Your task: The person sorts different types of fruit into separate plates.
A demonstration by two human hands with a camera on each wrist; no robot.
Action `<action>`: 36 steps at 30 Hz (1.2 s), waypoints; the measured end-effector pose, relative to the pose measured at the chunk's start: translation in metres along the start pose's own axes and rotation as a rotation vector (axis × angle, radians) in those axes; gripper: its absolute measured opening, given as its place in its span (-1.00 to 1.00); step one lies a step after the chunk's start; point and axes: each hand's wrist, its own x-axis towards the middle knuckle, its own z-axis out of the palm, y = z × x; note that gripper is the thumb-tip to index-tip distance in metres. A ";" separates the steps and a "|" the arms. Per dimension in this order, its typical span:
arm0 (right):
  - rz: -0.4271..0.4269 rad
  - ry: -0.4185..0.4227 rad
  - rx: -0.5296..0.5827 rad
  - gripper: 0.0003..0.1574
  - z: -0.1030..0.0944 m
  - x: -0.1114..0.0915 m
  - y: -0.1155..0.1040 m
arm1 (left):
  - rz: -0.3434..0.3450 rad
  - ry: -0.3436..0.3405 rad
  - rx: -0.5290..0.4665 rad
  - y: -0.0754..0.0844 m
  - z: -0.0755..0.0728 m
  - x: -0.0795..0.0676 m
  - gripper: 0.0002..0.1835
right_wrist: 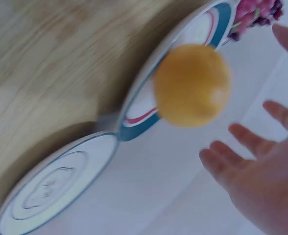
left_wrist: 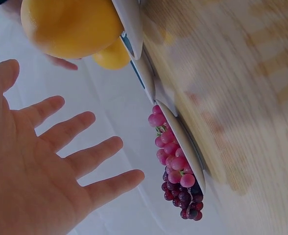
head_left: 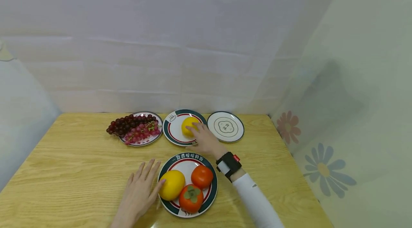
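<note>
My right hand (head_left: pixel 206 140) reaches over a green-rimmed plate (head_left: pixel 172 128) at the back, fingers spread and holding nothing. Close to its fingertips a round yellow fruit (head_left: pixel 189 126) sits on that plate; in the right wrist view a gap shows between the fruit (right_wrist: pixel 193 85) and the fingers. My left hand (head_left: pixel 141 187) is spread beside a nearer green-rimmed plate (head_left: pixel 210 196), its thumb overlapping a larger yellow fruit (head_left: pixel 172 185) in the head view. The left wrist view shows its palm and straight fingers with nothing in them. Two orange-red persimmons (head_left: pixel 202 177) share this near plate.
Left of the back plate, a smaller plate (head_left: pixel 156 135) carries dark grapes (head_left: pixel 127 125) and pink grapes (head_left: pixel 141 133). To the right stands a small white plate (head_left: pixel 225 137) with a printed centre. A white wall sheet (head_left: pixel 180 60) rises behind the wooden table (head_left: pixel 80 171).
</note>
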 end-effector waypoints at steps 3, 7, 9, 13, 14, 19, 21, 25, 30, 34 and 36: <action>-0.135 -0.094 -0.020 -0.04 -0.003 -0.016 -0.020 | 0.002 0.007 0.007 -0.001 -0.001 0.000 -0.39; -0.255 -0.260 0.043 -0.02 -0.003 -0.035 -0.044 | -0.002 0.001 0.008 -0.002 -0.002 0.000 -0.40; -0.308 -0.339 0.093 0.00 -0.002 -0.041 -0.053 | -0.008 -0.007 0.012 -0.002 -0.002 0.000 -0.40; -0.420 -0.409 0.144 0.02 0.004 -0.050 -0.066 | -0.015 -0.016 0.018 -0.003 -0.004 -0.001 -0.41; -0.443 -0.410 0.134 0.01 0.006 -0.051 -0.068 | -0.016 -0.017 0.019 -0.003 -0.004 -0.002 -0.41; -0.486 -0.366 0.053 -0.08 0.014 -0.055 -0.079 | -0.016 -0.010 0.018 -0.003 -0.005 -0.002 -0.41; -0.480 -0.337 0.023 -0.12 0.015 -0.053 -0.083 | -0.015 -0.008 0.020 -0.003 -0.005 -0.003 -0.42; -0.446 -0.261 -0.016 -0.17 0.017 -0.046 -0.086 | -0.013 -0.011 0.021 -0.003 -0.005 -0.003 -0.42; -0.316 -0.094 -0.053 -0.18 0.013 -0.034 -0.076 | -0.013 -0.009 0.018 -0.003 -0.006 -0.004 -0.42; -0.152 0.074 -0.078 -0.15 0.006 -0.019 -0.061 | -0.017 0.005 0.025 -0.004 -0.007 -0.005 -0.43; -0.063 0.125 -0.081 -0.15 0.004 -0.010 -0.053 | -0.020 0.001 0.025 -0.005 -0.007 -0.005 -0.42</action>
